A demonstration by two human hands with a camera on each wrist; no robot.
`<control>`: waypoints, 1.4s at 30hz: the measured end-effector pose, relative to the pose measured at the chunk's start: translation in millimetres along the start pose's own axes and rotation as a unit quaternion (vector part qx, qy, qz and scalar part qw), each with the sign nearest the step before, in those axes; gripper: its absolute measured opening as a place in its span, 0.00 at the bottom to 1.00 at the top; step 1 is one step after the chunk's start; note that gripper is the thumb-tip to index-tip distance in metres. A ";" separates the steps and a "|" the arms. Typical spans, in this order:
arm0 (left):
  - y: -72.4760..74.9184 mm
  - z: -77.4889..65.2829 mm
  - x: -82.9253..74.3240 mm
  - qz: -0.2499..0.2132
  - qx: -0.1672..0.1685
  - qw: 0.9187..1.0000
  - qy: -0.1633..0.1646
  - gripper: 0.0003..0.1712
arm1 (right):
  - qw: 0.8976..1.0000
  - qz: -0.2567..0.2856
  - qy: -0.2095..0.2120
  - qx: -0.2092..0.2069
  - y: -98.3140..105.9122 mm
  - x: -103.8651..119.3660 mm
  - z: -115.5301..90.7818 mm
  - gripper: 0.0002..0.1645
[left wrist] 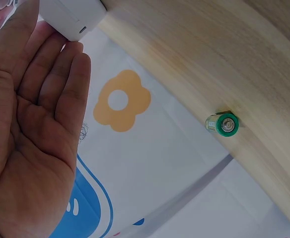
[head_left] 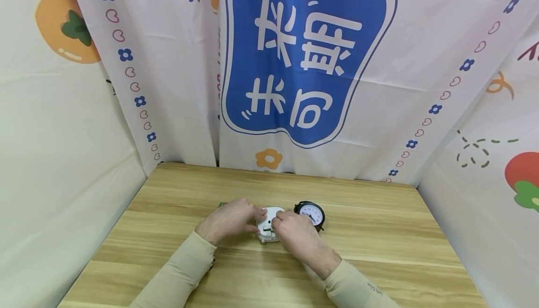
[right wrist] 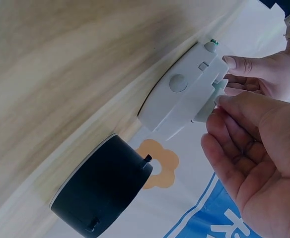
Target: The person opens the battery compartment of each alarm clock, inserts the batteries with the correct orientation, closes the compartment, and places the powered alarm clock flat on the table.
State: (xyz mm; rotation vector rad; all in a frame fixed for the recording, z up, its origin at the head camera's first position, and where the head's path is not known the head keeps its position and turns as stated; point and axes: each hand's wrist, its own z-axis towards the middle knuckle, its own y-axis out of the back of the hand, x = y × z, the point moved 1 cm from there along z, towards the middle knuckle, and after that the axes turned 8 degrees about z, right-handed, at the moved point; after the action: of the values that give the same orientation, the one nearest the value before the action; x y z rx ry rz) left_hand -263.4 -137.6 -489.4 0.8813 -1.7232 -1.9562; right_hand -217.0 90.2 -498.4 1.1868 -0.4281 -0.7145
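White plastic makes up the small device point(head_left: 273, 212) at the middle of the bench point(head_left: 391, 238), well in from both side edges and somewhat nearer the far edge than the near one. Both hands are on it, narrowed rather than wide. The left hand point(head_left: 232, 220) grips the device's left side between thumb and fingers. The right hand point(right wrist: 256, 144) pinches a pale cover point(right wrist: 208, 108) that stands out at an angle from the body. A narrow dark green strip shows on the device's upward face, between the hands.

Room to the right is taken first by a round black clock point(head_left: 312, 214), just beside the right hand and apart from the device; past it, wood runs on to the right edge. Beyond the left hand lies a green-banded battery point(left wrist: 223, 124), mostly hidden in the head view, with wood stretching to the left edge. Along the far edge hangs a printed curtain point(head_left: 189, 125); pale sleeves point(head_left: 181, 263) cross the near side.
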 end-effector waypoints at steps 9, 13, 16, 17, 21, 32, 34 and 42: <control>1.1 0.4 -1.1 0.000 -0.001 1.000 -0.003 0.06 | 0.999 -0.030 0.009 0.008 0.0 3.3 0.9 0.11; 1.0 0.4 -1.3 -0.002 0.000 1.000 -0.003 0.08 | 0.999 -0.041 0.011 0.004 0.0 4.5 0.2 0.11; 0.6 0.1 -1.1 -0.003 0.000 1.000 -0.001 0.06 | 0.999 -0.045 0.012 0.001 0.1 5.3 -0.1 0.11; 0.6 0.0 -1.0 -0.003 0.000 1.000 -0.001 0.06 | 0.999 -0.046 0.013 0.000 0.1 5.5 -0.2 0.10; 0.3 -0.6 -0.8 -0.006 -0.001 1.000 -0.001 0.06 | 0.998 -0.054 0.017 -0.001 -0.9 5.6 -0.7 0.09; 2.4 -2.5 -0.8 0.000 -0.005 1.000 -0.010 0.08 | 0.997 -0.067 0.027 0.000 3.6 10.0 1.3 0.09; 2.6 -3.0 -0.8 0.004 -0.006 1.000 -0.013 0.09 | 0.997 -0.068 0.026 0.000 3.5 10.5 2.0 0.09; 0.9 -0.8 -1.0 0.009 -0.006 1.000 -0.018 0.10 | 0.999 -0.050 0.010 0.010 1.7 6.4 2.2 0.10</control>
State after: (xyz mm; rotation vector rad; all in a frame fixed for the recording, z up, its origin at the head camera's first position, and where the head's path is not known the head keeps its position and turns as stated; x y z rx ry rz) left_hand -262.3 -137.7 -488.4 0.8282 -1.7313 -1.9796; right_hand -213.4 84.5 -496.4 1.2404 -0.3612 -0.7850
